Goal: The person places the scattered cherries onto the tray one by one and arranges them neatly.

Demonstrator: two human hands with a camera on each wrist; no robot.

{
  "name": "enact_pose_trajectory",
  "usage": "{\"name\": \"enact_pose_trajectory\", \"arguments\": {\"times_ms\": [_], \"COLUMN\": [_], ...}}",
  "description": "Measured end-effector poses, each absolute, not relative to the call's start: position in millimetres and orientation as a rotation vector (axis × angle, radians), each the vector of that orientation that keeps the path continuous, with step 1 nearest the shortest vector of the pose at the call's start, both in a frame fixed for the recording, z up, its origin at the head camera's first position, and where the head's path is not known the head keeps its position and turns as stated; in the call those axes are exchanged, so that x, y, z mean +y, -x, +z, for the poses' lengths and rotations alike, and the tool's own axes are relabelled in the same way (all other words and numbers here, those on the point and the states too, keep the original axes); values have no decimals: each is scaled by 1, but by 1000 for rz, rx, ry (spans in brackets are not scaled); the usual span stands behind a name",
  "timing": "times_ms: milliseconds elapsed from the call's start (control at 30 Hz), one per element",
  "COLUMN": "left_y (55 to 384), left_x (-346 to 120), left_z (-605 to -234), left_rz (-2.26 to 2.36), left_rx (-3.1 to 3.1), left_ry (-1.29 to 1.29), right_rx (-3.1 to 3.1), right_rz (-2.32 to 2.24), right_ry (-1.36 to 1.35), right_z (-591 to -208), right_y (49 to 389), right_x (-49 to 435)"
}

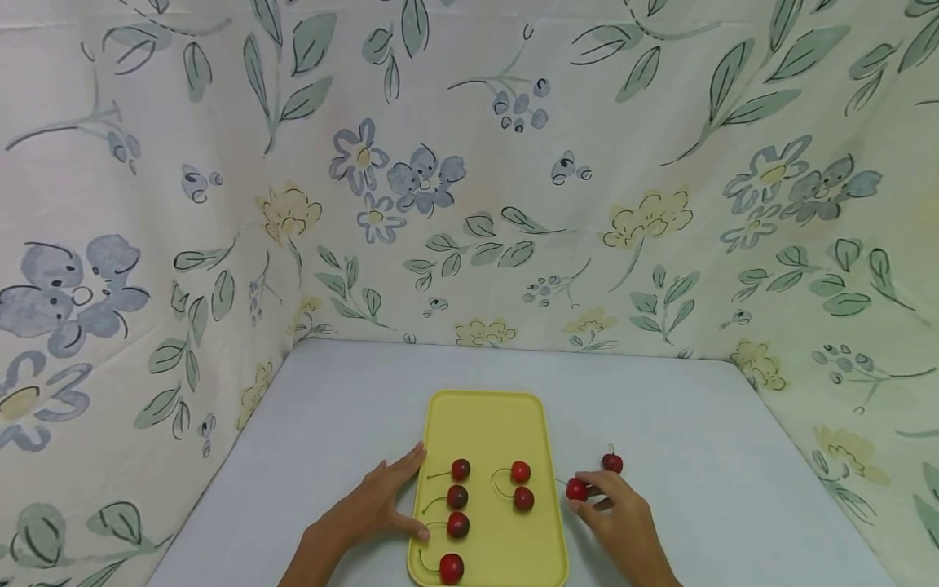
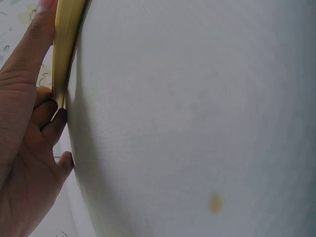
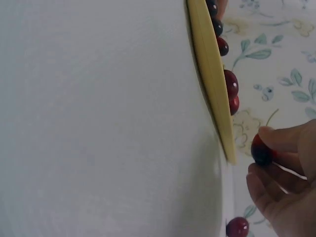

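Observation:
A yellow tray [image 1: 487,424] lies on the white table, holding several red cherries with stems. On its left side several cherries stand in a column, among them a dark red cherry [image 1: 458,524]; two more, including a bright red cherry [image 1: 520,471], lie toward the right. My left hand [image 1: 374,504] rests against the tray's left edge, its thumb over the rim, fingers mostly extended. Just off the tray's right edge, my right hand [image 1: 619,518] pinches a cherry [image 1: 576,489] between thumb and fingers. In the right wrist view this held cherry [image 3: 260,150] is raised above the table.
Another cherry [image 1: 612,461] lies on the white table [image 1: 704,456] right of the tray, just beyond my right hand. A floral cloth [image 1: 469,163] hangs behind and along both sides. The left wrist view shows a small yellowish spot [image 2: 216,203] on the white surface.

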State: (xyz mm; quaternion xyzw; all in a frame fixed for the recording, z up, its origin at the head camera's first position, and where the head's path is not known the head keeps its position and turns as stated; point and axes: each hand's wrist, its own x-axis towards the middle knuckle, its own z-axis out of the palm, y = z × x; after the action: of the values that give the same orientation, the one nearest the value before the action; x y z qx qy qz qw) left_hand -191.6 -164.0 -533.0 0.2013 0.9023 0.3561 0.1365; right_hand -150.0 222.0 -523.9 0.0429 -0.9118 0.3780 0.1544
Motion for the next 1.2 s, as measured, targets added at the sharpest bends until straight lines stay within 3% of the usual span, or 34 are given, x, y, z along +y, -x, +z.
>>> {"name": "enact_pose_trajectory", "arguments": {"times_ms": [500,900,1200], "left_y": [191,191,192], "left_x": [-163,-163,-164], "left_z": [-531,-532,-534], "left_rz": [1024,1022,1005], "left_rx": [2609,2609,2627], "left_ry": [-565,-572,-607], "right_rx": [-2604,-2429,-2432], "right_rz": [1251,1148,1066], "right_ry": [-212,-619,-770], "right_z": [-529,-546,-548], "right_y": [142,139,139], "right_x": [205,198,189]}}
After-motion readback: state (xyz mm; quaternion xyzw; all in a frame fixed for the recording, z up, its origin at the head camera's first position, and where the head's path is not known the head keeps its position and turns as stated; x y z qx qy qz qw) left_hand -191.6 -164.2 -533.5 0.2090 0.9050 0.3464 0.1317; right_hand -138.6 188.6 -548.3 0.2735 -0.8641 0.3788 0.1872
